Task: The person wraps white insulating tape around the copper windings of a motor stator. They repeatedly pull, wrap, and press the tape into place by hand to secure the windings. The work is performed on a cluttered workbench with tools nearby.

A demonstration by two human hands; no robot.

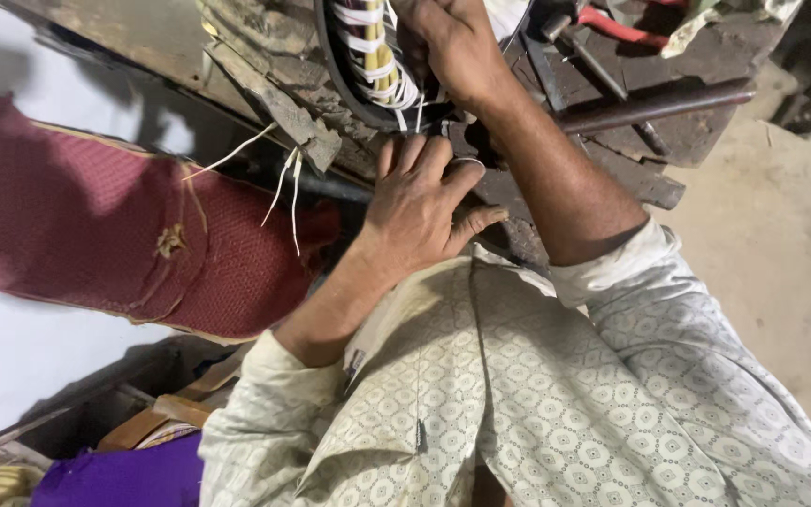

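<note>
A dark ring-shaped winding core (340, 70) bound with white and yellow cord (373, 52) lies on a worn, dirty wooden workbench (274, 89) at the top of the view. My right hand (452, 47) is closed over the core's right side. My left hand (420, 207) sits just below it, fingers bent against the bench edge, with a thin white cord loop (466, 161) by its index finger. Loose white cord ends (283, 183) dangle off the bench to the left. What lies under my right palm is hidden.
A dark metal rod (654, 105) and a red-handled tool (617, 26) lie on the bench's right part. A maroon patterned cloth (96, 225) hangs at left. A purple cloth (124, 474) and wooden pieces (157, 418) sit at bottom left. Bare concrete floor (781, 244) at right.
</note>
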